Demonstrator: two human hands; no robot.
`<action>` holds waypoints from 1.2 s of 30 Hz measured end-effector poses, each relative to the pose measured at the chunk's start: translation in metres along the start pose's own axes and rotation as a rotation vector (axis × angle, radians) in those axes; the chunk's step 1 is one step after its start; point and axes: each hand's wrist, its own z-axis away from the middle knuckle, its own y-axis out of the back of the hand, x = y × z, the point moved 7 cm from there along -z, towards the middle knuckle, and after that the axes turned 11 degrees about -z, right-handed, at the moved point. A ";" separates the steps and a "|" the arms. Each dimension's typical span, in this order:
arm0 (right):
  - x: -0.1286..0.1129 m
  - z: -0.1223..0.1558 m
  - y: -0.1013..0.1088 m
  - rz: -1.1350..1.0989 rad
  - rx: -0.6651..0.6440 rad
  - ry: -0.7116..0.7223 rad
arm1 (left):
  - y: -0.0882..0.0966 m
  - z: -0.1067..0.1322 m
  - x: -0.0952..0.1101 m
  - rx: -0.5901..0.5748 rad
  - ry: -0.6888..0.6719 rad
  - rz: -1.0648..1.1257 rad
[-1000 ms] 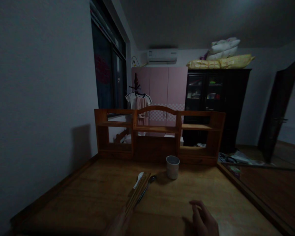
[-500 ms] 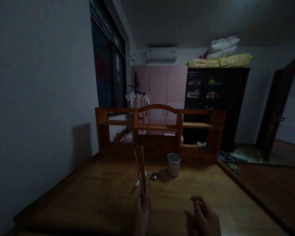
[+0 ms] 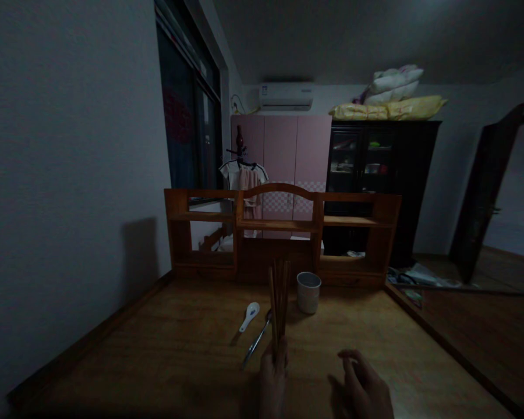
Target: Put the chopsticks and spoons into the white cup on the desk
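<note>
My left hand is wrapped round the lower ends of several wooden chopsticks, which stand nearly upright and fan out a little at the top. Left of the chopsticks a metal spoon lies on the table, its bowl partly hidden behind them. A white soup spoon lies farther left, bowl away from me. Behind and to the right of the chopsticks stands a grey cup. My right hand is over the table at the right, fingers loosely bent and apart, with nothing visible in it.
A wooden shelf unit rises along the back of the wooden table. The wall borders the table on the left. Beyond stand a pink wardrobe and a dark cabinet.
My left hand has moved right with the chopsticks, nearer the cup. More of both spoons now shows. My right hand has stayed about where it was.
</note>
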 end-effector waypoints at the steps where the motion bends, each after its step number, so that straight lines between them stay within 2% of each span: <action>1: 0.002 0.000 -0.001 -0.003 -0.022 0.009 | 0.000 0.000 -0.001 -0.001 0.006 -0.010; 9: 0.035 0.002 -0.007 -0.013 -0.123 -0.135 | 0.000 -0.004 -0.003 -0.002 -0.048 0.040; 16: 0.042 0.004 -0.008 -0.028 -0.145 -0.180 | 0.002 -0.007 -0.007 0.030 -0.040 0.061; 26: 0.068 0.008 -0.012 -0.001 -0.213 -0.196 | 0.006 0.003 0.009 0.070 -0.076 0.031; 29: 0.070 0.008 -0.012 0.005 -0.221 -0.198 | 0.008 0.004 0.009 0.096 -0.065 -0.028; 36: 0.062 0.006 -0.012 -0.001 -0.217 -0.137 | 0.003 0.002 0.002 0.067 -0.008 -0.137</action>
